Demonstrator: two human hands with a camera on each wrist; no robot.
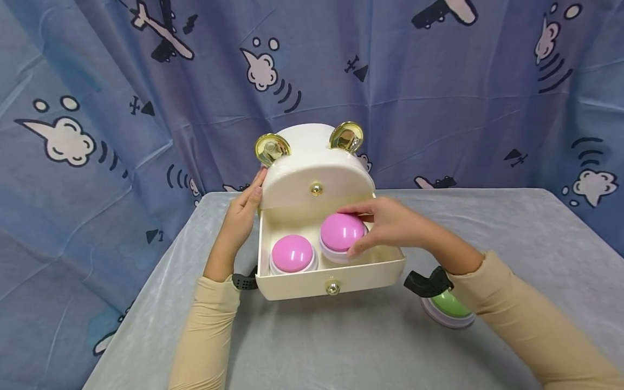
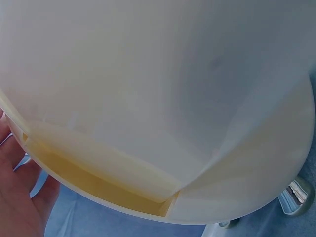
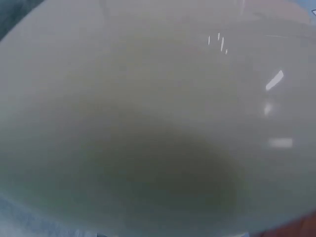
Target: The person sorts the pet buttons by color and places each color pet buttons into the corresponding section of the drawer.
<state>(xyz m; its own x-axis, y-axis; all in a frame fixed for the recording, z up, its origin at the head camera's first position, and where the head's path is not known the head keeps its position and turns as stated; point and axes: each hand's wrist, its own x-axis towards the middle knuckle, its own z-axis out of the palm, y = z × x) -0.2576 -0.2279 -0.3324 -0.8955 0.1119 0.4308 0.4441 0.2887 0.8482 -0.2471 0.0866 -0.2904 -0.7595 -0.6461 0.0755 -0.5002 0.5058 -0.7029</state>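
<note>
A white storage box (image 1: 319, 181) with gold ears tilts toward me, its drawer (image 1: 294, 290) pulled out. My right hand (image 1: 390, 227) grips a pink-domed push button (image 1: 341, 232) by its sides, thumb in front and fingers behind, in the right part of the drawer. To its left, a second pink-domed push button (image 1: 292, 253) sits in the drawer. Against the box's left side rests my left hand (image 1: 239, 222), fingers extended. The left wrist view shows the box's pale surface close up, with left fingers (image 2: 44, 197) at its edge. A pale, blurred surface fills the right wrist view.
On the grey cloth-covered table (image 1: 312, 346), a green-domed push button (image 1: 449, 307) lies beneath the right forearm, partly hidden by the sleeve and black wrist strap (image 1: 429, 283). Behind the table hangs a blue patterned curtain (image 1: 312, 65).
</note>
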